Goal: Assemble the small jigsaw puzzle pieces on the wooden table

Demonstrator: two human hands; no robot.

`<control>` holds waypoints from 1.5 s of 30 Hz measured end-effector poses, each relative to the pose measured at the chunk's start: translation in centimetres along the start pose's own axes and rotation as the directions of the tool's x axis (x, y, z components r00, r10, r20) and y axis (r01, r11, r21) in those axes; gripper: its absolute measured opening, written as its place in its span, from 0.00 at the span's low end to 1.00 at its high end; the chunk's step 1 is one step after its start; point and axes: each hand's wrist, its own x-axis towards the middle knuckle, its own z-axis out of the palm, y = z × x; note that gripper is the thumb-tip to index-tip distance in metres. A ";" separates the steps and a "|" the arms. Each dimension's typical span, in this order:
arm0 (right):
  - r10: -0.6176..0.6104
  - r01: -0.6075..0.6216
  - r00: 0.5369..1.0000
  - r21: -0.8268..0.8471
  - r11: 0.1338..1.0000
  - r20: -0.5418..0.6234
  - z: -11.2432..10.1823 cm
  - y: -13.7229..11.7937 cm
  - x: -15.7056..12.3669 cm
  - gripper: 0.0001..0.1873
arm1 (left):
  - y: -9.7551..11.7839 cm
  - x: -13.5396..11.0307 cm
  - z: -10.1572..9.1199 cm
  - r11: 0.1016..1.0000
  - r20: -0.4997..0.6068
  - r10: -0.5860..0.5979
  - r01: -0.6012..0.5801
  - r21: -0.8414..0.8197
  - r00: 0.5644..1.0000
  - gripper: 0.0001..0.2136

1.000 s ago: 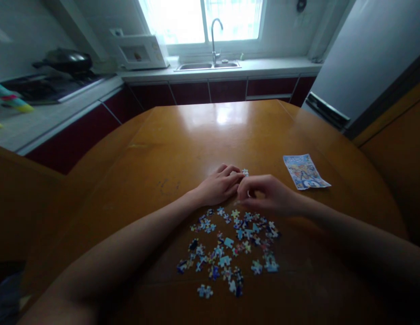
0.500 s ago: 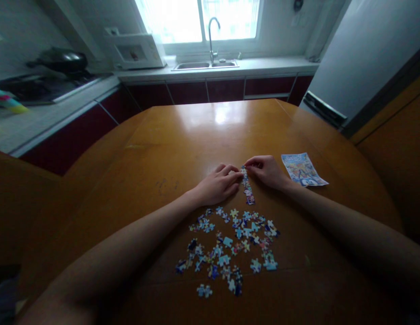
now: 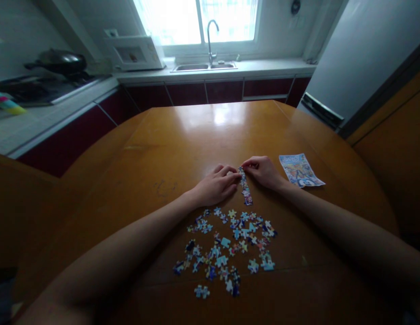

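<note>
A narrow strip of joined jigsaw pieces [image 3: 245, 190] lies on the wooden table between my two hands. My left hand [image 3: 218, 183] rests palm down to its left, fingers loosely stretched, the fingertips against the strip's left edge near its far end. From the right, my right hand [image 3: 263, 171] pinches thumb and forefinger at a jigsaw piece [image 3: 240, 169] on the strip's far end; the fingertips partly cover it. Nearer to me spreads a loose pile of jigsaw pieces [image 3: 221, 261], mostly light blue, with some dark blue and yellow.
A printed picture sheet [image 3: 302, 170] lies right of my right hand, one corner curled. The wooden table [image 3: 196, 135] reaches toward a counter with a sink [image 3: 192, 67]. A fridge [image 3: 358, 58] stands at the right, a stove with a black pan [image 3: 62, 62] at the left.
The view has shifted slightly, moving everything a little to the left. Both hands stay at the far end of the strip, with hardly any movement of the fingers.
</note>
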 end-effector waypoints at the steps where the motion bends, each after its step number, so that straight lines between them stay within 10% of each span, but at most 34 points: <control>1: -0.008 0.008 1.000 -0.010 1.000 0.003 0.0 0.0 0.0 0.07 | 0.0 0.0 0.0 1.000 -0.001 -0.003 0.003 -0.003 1.000 0.17; 24: 0.002 0.022 0.992 -0.183 0.983 0.127 0.0 0.3 1.8 0.08 | 0.0 -0.1 0.0 1.000 0.003 0.018 -0.017 -0.007 1.000 0.18; 31: -0.055 0.054 0.998 -0.120 0.991 -0.008 -0.3 0.6 0.9 0.12 | -0.1 -0.1 0.0 1.000 0.009 0.003 -0.003 -0.001 1.000 0.19; 45: -0.023 0.063 0.987 -0.249 0.966 0.161 -0.6 -0.1 0.7 0.14 | -0.1 0.0 -0.1 0.995 0.013 -0.075 0.076 -0.060 0.997 0.16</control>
